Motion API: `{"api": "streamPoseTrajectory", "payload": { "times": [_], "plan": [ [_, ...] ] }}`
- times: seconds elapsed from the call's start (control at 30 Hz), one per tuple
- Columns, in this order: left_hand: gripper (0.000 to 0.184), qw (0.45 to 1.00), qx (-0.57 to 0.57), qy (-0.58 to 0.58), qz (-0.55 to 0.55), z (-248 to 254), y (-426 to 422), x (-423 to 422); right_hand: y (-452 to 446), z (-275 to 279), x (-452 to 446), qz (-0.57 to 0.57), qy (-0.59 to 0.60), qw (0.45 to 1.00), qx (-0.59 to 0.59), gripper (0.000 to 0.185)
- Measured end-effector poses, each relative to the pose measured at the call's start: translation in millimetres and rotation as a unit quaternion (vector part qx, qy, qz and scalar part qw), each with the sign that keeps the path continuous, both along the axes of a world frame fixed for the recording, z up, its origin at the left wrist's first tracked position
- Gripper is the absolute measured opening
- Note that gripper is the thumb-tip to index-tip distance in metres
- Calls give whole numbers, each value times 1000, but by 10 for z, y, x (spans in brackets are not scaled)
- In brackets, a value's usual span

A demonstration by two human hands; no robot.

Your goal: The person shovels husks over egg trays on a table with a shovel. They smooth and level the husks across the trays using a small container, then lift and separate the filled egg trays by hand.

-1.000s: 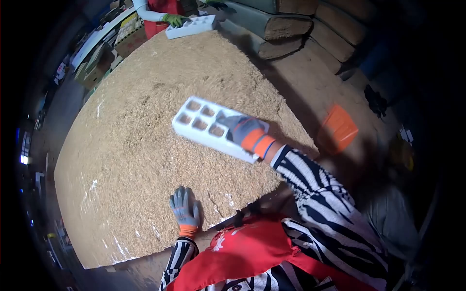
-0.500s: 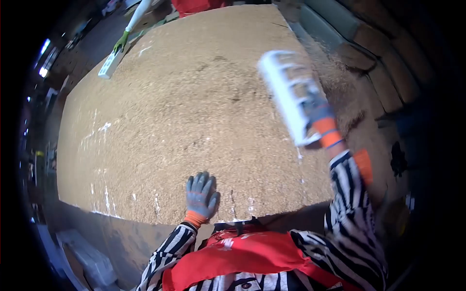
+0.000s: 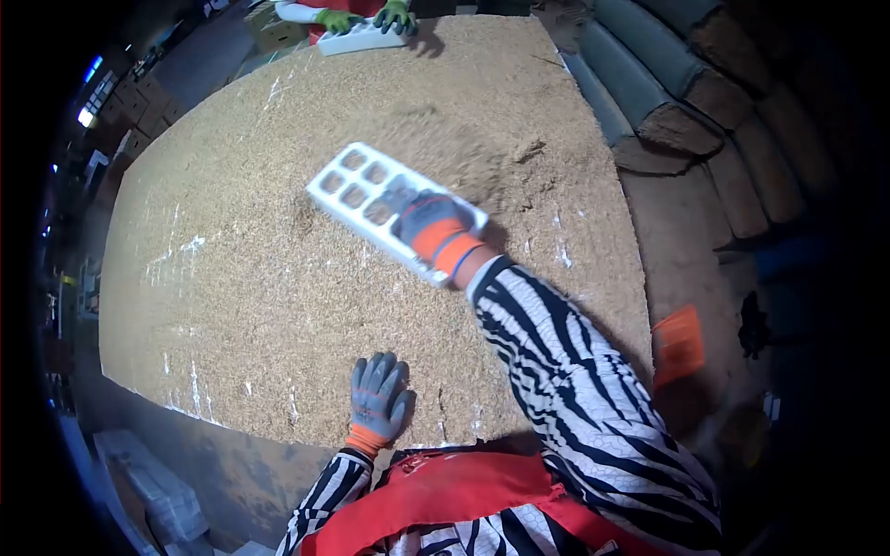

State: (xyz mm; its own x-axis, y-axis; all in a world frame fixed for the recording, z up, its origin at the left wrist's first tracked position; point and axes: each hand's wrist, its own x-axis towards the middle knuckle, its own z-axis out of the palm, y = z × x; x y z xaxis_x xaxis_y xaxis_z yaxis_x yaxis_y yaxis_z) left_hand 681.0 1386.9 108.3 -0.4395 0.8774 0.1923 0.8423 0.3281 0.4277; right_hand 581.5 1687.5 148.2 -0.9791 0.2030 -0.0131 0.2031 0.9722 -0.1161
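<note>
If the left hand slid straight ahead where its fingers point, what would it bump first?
Probably the near side of the white tray in the right hand. If that's lifted, the left hand might slip beneath; I can't tell its height.

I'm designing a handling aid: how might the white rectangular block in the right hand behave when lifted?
The white square-holed block is likely light, since the grey-gloved right hand holds it alone; probably stiff, as its edges look straight; unlikely to roll, given its flat sides.

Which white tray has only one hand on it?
The nearer tray, under the person's right hand; the co-worker's green-gloved hands are both on the farther tray.
</note>
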Motion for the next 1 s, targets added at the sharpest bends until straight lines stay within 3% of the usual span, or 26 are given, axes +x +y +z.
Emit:
{"api": "streamPoseTrajectory", "payload": {
  "times": [0.03,0.1,0.17,0.23,0.27,0.3,0.33,0.37,0.4,0.5,0.6,0.67,0.83,0.93,0.97,1.0],
  "plan": [
    [48,1000,3,-2,0,17,4,3,217,27,110,-39,13,998,-44,34],
    [48,1000,8,2,-3,30,39,-37,791,-111,326,-83,30,996,-20,31],
    [49,1000,8,8,-1,29,47,-4,1449,-150,589,-212,69,974,-40,28],
    [49,1000,11,8,-2,61,87,-14,2350,-343,826,-266,-8,962,61,28],
    [49,1000,13,3,-2,71,104,-29,2593,-164,1019,-309,41,949,44,30],
    [49,1000,14,-5,0,79,111,-30,3107,-299,1158,-365,12,930,52,33],
    [49,1000,12,-1,2,96,114,-35,3245,-81,1384,-392,24,919,36,36],
    [49,1000,10,5,4,72,103,-28,3823,-403,1717,-375,189,908,-13,31],
    [49,1000,9,13,7,55,90,-13,4130,-328,2016,-400,166,874,-220,30],
    [49,1000,-3,13,16,75,74,-59,4225,-294,2221,-449,230,846,-174,31],
    [51,1000,-15,-9,23,123,16,-90,3850,-248,1791,-444,273,833,-188,33],
    [51,999,-3,-21,29,125,-25,-92,3270,-211,1250,-390,266,858,-202,35],
    [51,999,8,-38,18,-6,-145,-134,395,337,-81,-22,60,987,-148,50],
    [50,998,9,-55,1,-62,-201,-178,-1299,327,-1013,222,-38,961,-158,61],
    [49,998,16,-62,-1,-75,-216,-188,-1753,-39,-1406,205,-33,952,-224,61],
    [44,997,26,-75,-5,-138,-249,-191,-2082,-397,-1659,248,47,953,-169,61]
  ]
}}
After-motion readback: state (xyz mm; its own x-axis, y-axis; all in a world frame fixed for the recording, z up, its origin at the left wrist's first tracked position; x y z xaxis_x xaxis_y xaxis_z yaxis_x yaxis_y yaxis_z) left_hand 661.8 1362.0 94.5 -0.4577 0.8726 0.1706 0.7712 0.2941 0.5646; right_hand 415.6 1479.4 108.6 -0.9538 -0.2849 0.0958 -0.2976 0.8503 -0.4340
